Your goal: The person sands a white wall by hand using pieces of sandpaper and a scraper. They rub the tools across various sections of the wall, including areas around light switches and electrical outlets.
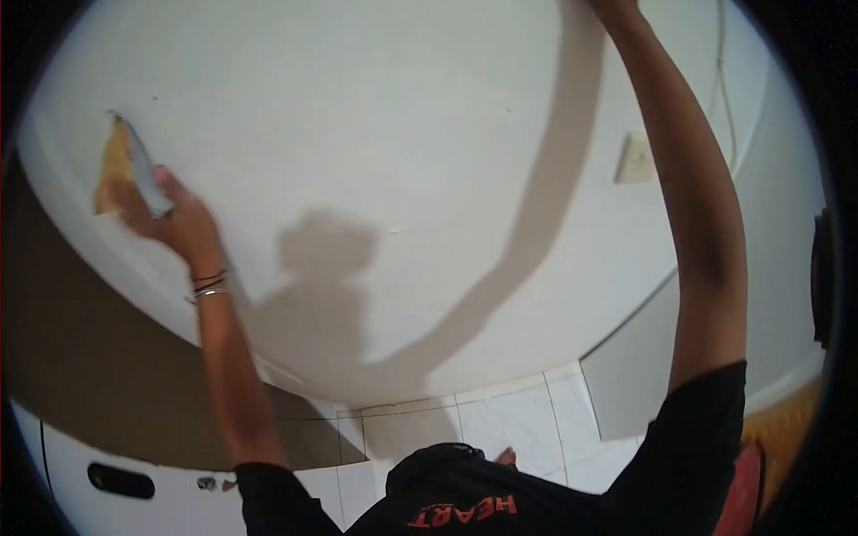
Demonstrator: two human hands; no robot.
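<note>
A folded sheet, yellow on one face and grey on the other, is in my left hand, with the thumb over its grey side. The fingers behind it are partly hidden and a little blurred. That hand is up against the white wall at the left, with thin bands around the wrist. My right arm reaches up along the wall at the right. Only the base of my right hand shows at the top edge; its fingers are out of the frame.
A switch plate sits on the wall beside my right forearm, with a cable further right. Below are white floor tiles, a brown panel at left and a white surface with a dark oval slot.
</note>
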